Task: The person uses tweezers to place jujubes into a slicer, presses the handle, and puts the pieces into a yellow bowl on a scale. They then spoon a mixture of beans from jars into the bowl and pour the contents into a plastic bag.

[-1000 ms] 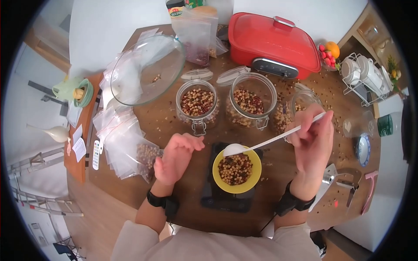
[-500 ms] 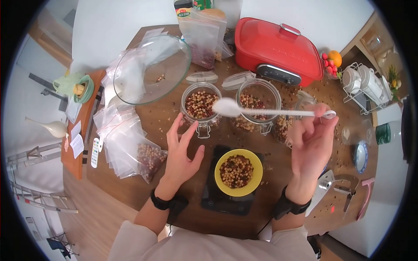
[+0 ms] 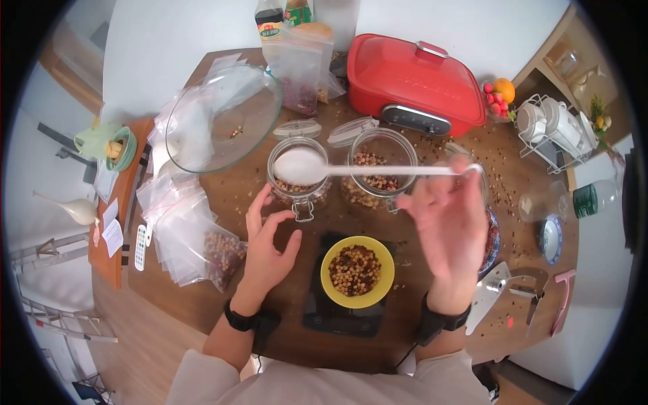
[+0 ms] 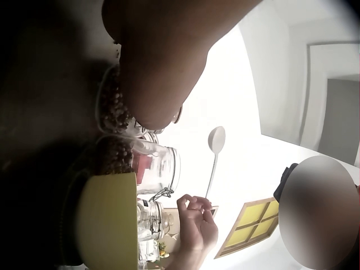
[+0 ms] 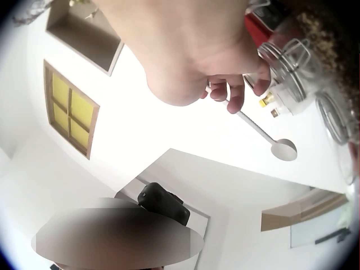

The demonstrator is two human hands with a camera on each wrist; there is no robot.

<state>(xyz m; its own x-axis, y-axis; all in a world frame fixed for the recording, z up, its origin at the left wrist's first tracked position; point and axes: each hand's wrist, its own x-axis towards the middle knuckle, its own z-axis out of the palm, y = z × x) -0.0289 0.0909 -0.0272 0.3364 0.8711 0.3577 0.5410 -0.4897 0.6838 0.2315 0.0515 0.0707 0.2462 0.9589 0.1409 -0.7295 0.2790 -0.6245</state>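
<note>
My right hand holds a long-handled white spoon by the handle's end. The spoon lies level across the view, and its bowl overlaps the mouth of the left glass jar; in the left wrist view the spoon is high above the jars. My left hand is spread, its fingertips at that jar's front near the clasp. A second open jar stands beside it, and both contain mixed beans. Nearer me, a yellow bowl of beans sits on a black kitchen scale.
Plastic bags, one containing beans, lie left under a large glass lid. A red electric cooker stands behind the jars. Right are a blue-rimmed bowl, a metal tool and a pink-handled tool. Loose beans are scattered rightward.
The spoon has left the yellow bowl, risen and swung over toward the left jar, its bowl now further left. My left hand has opened out and reached forward to that jar.
</note>
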